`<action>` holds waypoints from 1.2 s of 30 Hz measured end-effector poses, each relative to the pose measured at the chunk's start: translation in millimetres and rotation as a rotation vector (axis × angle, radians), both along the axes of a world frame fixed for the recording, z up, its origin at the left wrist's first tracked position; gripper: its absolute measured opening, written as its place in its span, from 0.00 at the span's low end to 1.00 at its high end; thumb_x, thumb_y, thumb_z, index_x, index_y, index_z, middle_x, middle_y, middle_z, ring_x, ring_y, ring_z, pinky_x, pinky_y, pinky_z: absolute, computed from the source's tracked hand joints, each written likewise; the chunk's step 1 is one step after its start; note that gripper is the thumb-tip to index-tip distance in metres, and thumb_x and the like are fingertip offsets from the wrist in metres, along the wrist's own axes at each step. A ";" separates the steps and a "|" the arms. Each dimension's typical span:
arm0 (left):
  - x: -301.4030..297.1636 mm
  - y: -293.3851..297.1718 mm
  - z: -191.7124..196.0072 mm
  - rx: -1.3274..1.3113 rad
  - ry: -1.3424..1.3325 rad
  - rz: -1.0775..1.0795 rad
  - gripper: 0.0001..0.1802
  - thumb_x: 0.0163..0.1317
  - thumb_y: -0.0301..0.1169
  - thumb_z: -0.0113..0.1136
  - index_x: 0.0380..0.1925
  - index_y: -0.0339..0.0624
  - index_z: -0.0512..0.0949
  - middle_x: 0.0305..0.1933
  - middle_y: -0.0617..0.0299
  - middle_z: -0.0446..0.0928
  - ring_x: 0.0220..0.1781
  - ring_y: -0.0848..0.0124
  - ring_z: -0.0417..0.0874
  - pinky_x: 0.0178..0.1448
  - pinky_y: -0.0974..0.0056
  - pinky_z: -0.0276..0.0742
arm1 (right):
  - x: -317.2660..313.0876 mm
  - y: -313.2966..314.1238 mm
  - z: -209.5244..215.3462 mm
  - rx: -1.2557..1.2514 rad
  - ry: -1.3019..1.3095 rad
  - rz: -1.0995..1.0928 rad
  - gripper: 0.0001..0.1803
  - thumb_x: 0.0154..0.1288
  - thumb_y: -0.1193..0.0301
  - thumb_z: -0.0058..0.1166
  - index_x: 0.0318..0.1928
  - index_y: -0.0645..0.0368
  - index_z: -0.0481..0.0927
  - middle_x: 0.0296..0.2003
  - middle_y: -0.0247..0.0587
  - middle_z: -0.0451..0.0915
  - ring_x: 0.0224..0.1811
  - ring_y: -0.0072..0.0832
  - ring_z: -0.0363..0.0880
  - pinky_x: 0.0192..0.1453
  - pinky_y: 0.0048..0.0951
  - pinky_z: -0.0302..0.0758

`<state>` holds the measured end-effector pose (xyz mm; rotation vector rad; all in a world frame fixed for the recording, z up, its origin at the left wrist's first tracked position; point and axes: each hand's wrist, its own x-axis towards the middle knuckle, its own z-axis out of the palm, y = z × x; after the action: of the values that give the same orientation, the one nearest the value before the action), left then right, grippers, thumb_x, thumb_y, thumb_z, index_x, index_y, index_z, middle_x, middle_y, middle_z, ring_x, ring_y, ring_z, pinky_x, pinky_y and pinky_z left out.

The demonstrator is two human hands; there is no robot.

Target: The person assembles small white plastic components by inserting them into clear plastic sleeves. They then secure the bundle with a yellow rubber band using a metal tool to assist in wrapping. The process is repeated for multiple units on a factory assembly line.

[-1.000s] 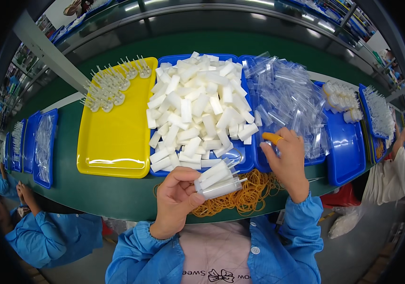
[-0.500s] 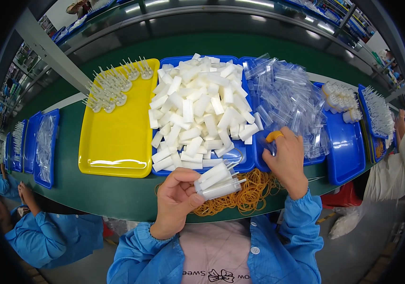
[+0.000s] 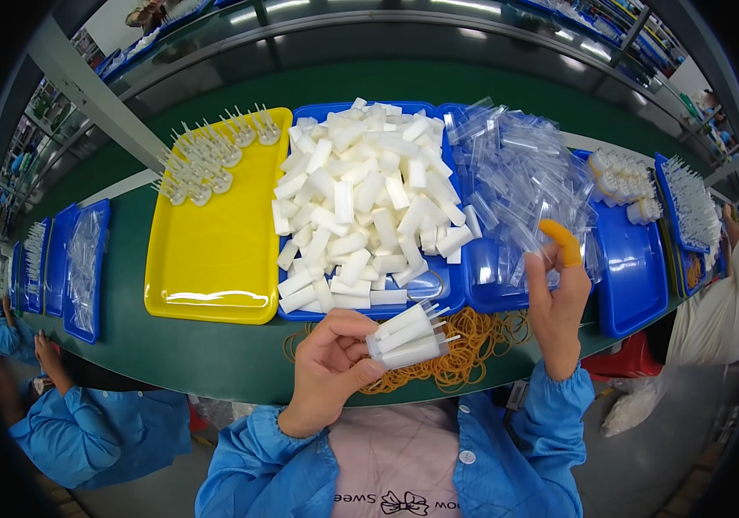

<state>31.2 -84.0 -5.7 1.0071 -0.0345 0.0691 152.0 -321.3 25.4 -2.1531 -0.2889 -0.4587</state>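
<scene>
Blue sleeves (image 3: 257,457) reach to both wrists, and the forearms come in over the near edge of the green tabletop (image 3: 223,354). The left hand (image 3: 331,375) is held above that near edge, around its middle, wrist slanting inward. Its fingers curl along the far side and its thumb presses from the near side, gripping the end of a small bundle (image 3: 408,338): white blocks in clear plastic, tilted up to the right, with thin white stems jutting from the far end. Just beyond and partly beneath it, a heap of tan rubber bands (image 3: 464,363) lies along the tabletop's near edge.

The right hand (image 3: 564,306) stands nearly upright over the near right corner of the right blue tray (image 3: 488,298), thumb pointing up and the index finger, in an orange finger cover (image 3: 564,242), arched above it. The fingertips meet the near side of a pile of clear plastic sleeves (image 3: 516,168); whether they grasp one I cannot tell.

White blocks (image 3: 344,203) fill most of the middle blue tray (image 3: 443,289). Stemmed clear pieces (image 3: 201,164) stand toward the far left corner of the yellow tray (image 3: 210,268).
</scene>
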 end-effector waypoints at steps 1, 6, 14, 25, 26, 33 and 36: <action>-0.9 0.2 -0.8 0.017 0.000 0.006 0.19 0.53 0.16 0.63 0.46 0.32 0.71 0.49 0.57 0.67 0.54 0.67 0.75 0.61 0.61 0.73 | -5.1 -1.8 -2.4 0.156 0.101 0.006 0.10 0.61 0.77 0.53 0.44 0.62 0.77 0.33 0.37 0.78 0.34 0.24 0.76 0.40 0.24 0.71; -4.3 -3.0 0.0 0.215 -0.052 0.073 0.21 0.49 0.17 0.68 0.44 0.33 0.73 0.50 0.55 0.67 0.54 0.66 0.74 0.60 0.63 0.73 | -29.2 10.2 16.7 0.736 0.403 0.303 0.10 0.59 0.79 0.52 0.42 0.64 0.76 0.35 0.32 0.73 0.36 0.19 0.72 0.43 0.20 0.69; -7.5 -5.6 3.7 0.584 -0.217 0.224 0.22 0.41 0.25 0.75 0.39 0.37 0.79 0.46 0.54 0.74 0.44 0.67 0.75 0.47 0.67 0.70 | -42.0 18.3 6.1 0.766 0.400 0.357 0.19 0.58 0.74 0.61 0.49 0.64 0.72 0.36 0.36 0.77 0.40 0.20 0.73 0.47 0.22 0.70; -4.5 -4.2 25.5 0.843 -0.230 0.081 0.27 0.49 0.27 0.70 0.52 0.34 0.74 0.47 0.54 0.68 0.44 0.67 0.73 0.48 0.66 0.71 | -55.4 25.4 10.2 0.748 0.437 0.379 0.17 0.54 0.79 0.62 0.43 0.64 0.72 0.35 0.40 0.78 0.37 0.23 0.77 0.47 0.25 0.73; -3.2 -3.5 28.5 0.909 -0.267 0.025 0.28 0.51 0.27 0.69 0.54 0.33 0.73 0.48 0.54 0.66 0.45 0.67 0.72 0.48 0.66 0.71 | -55.5 25.0 9.9 0.754 0.439 0.379 0.17 0.54 0.79 0.62 0.43 0.64 0.72 0.36 0.40 0.78 0.37 0.23 0.77 0.48 0.25 0.73; -4.6 -6.0 35.9 0.891 -0.246 -0.035 0.27 0.49 0.23 0.66 0.54 0.42 0.76 0.45 0.57 0.65 0.44 0.66 0.71 0.43 0.66 0.71 | -54.7 21.1 7.5 0.701 0.339 0.428 0.19 0.51 0.79 0.66 0.42 0.64 0.73 0.37 0.41 0.77 0.37 0.23 0.77 0.46 0.24 0.72; -1.3 -2.6 36.2 0.903 -0.280 -0.098 0.26 0.50 0.24 0.66 0.53 0.40 0.76 0.46 0.56 0.64 0.45 0.67 0.71 0.44 0.66 0.71 | -54.6 19.7 12.9 0.631 0.331 0.448 0.19 0.49 0.78 0.67 0.42 0.65 0.75 0.36 0.40 0.78 0.37 0.23 0.77 0.45 0.24 0.72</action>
<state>29.9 -86.5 30.4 1.8890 -0.3992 0.1076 97.4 -301.5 38.3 -1.4553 -0.3677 0.0692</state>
